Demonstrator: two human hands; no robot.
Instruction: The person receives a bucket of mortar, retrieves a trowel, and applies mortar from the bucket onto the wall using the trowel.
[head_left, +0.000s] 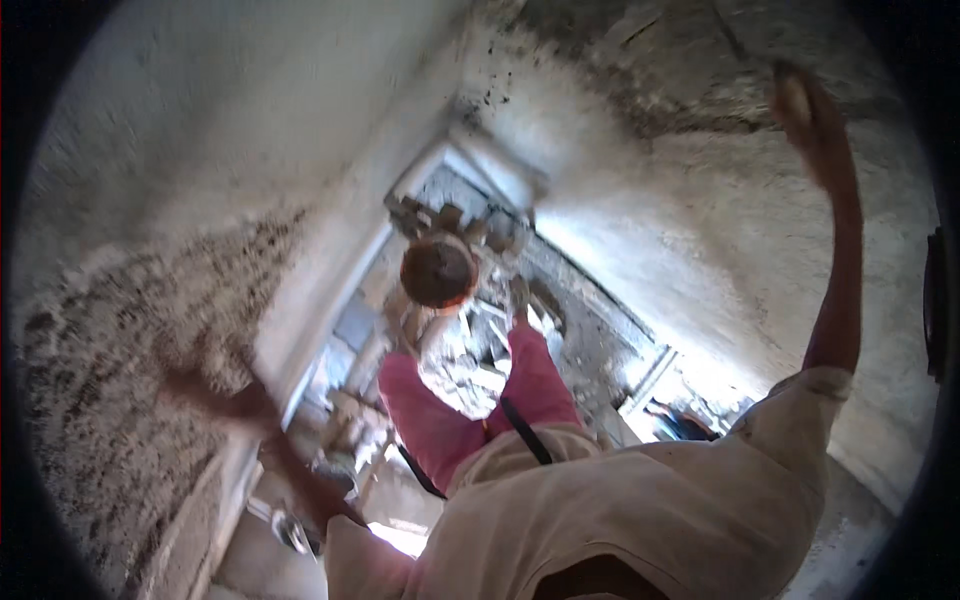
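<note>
My right hand [815, 130] is raised high at the far right, against the whitish wall [720, 190]. Its fingers are closed around something pale that I cannot make out. On the other side, my left hand [225, 400] reaches out beside the rough, dark-speckled wall [110, 400]. Motion blurs it, but thumb and fingers look spread, with nothing visible in them. Whether it touches that wall I cannot tell. Far below, in front of my feet, stands a round reddish-brown basin [440, 272] with dark greyish-brown stuff in it.
The two walls meet in a corner [460, 105] ahead. Around the basin lie broken pieces of rubble [500, 235] and pale debris [465, 350]. A pale ledge [330, 310] runs along the foot of the left wall. Dark items [685, 425] lie in a bright patch at lower right.
</note>
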